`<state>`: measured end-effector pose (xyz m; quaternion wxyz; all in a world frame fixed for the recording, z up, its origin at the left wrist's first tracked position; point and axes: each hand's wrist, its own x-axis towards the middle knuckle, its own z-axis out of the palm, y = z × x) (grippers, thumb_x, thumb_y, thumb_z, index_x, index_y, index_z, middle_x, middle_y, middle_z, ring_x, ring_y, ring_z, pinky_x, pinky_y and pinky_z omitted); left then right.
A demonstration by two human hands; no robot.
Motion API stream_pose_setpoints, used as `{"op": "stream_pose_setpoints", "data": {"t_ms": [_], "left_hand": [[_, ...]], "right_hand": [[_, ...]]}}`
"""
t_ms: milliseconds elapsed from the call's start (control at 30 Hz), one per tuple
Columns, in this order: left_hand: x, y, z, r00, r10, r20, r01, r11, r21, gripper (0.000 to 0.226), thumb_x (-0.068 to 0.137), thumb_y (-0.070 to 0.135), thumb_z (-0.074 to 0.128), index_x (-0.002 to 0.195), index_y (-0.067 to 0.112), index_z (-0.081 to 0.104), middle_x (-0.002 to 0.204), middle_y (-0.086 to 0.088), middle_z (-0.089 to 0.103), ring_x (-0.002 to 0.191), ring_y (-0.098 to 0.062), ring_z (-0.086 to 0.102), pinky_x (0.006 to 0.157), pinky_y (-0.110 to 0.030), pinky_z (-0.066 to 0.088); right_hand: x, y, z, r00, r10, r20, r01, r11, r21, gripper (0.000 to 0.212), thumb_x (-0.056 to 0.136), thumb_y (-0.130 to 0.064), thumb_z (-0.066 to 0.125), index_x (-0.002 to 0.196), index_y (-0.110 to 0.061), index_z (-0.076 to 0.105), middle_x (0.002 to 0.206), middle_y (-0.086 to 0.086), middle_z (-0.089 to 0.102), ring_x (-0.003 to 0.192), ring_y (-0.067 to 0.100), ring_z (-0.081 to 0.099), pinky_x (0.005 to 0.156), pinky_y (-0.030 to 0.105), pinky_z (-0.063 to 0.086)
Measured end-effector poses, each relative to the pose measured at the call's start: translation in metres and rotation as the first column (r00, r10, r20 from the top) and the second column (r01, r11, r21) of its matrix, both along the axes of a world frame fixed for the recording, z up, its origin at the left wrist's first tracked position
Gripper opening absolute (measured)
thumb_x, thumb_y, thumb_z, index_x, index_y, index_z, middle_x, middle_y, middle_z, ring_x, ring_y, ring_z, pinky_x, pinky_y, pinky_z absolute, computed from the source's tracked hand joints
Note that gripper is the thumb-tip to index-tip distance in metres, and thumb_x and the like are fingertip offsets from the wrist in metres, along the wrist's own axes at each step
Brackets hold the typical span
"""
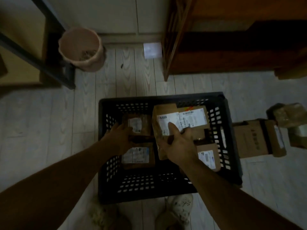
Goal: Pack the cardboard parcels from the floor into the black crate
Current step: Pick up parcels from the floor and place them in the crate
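Over the black crate, my right grip pinches a tilted parcel, thumb on its label; my left grip lies against a smaller parcel, hold unclear.

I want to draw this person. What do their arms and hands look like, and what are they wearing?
Both arms are bare to the picture's edge: no sleeves, gloves or watch show. The right hand has a small gold-looking ring on one finger. On the left hand I can make out no ring, but the picture is dark and blurry.
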<state>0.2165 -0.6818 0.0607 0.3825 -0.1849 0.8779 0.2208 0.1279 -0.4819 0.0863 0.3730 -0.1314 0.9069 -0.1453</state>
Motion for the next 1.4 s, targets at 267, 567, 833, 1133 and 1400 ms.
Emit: {"op": "stream_pose_setpoints", "data": {"t_ms": [267,567,833,1133,1400], "left_hand": [[-0.013,-0.008,-0.118,0.991,-0.083,-0.109,0.072,0.992,-0.104,0.082,0.085,0.055,0.049,0.150,0.021,0.012,0.158,-0.015,-0.006,0.145,-0.036,-0.003,0.116,-0.052,0.015],[0.005,-0.013,-0.155,0.991,-0.120,0.059,0.124,0.990,-0.062,0.072,0.095,0.053,0.024,0.150,0.012,0.000,0.158,-0.013,-0.003,0.143,-0.041,-0.008,0.118,-0.051,0.003],[0.004,-0.016,-0.088,0.994,0.104,0.011,-0.105,0.992,0.076,0.090,0.082,0.059,0.050,0.150,0.016,0.010,0.158,-0.011,0.001,0.145,-0.034,0.005,0.119,-0.045,0.012],[0.019,0.011,0.157,0.962,0.263,-0.070,-0.260,0.964,0.057,0.084,0.089,0.050,0.052,0.150,0.023,0.002,0.157,-0.011,0.009,0.143,-0.035,0.010,0.118,-0.044,0.013],[0.048,0.070,0.360,0.895,0.406,-0.183,-0.408,0.912,0.025,0.081,0.091,0.043,0.053,0.151,0.020,0.004,0.158,-0.013,0.002,0.145,-0.032,0.004,0.117,-0.042,0.010]], "right_hand": [[0.006,-0.017,-0.093,0.997,-0.012,-0.079,0.016,0.999,0.049,0.076,0.083,-0.066,0.051,0.144,-0.039,0.013,0.143,0.008,0.009,0.123,0.040,0.036,0.098,0.048,0.038],[0.010,-0.041,-0.148,0.983,0.058,-0.174,-0.046,0.997,0.068,0.079,0.089,-0.056,0.049,0.151,-0.025,0.011,0.153,0.020,0.006,0.139,0.039,0.013,0.108,0.053,0.022],[-0.011,-0.039,-0.097,0.985,0.172,-0.014,-0.169,0.977,0.128,0.068,0.092,-0.054,0.042,0.148,-0.028,0.015,0.156,0.014,0.003,0.141,0.037,0.009,0.109,0.052,0.020],[-0.023,0.001,0.132,0.971,0.241,0.003,-0.241,0.969,0.063,0.068,0.090,-0.057,0.048,0.147,-0.025,0.029,0.154,0.014,0.020,0.140,0.032,0.019,0.112,0.042,0.024],[-0.002,0.041,0.329,0.942,0.324,-0.084,-0.326,0.945,-0.005,0.072,0.089,-0.057,0.049,0.148,-0.024,0.027,0.153,0.011,0.022,0.138,0.029,0.025,0.114,0.040,0.027]]}}
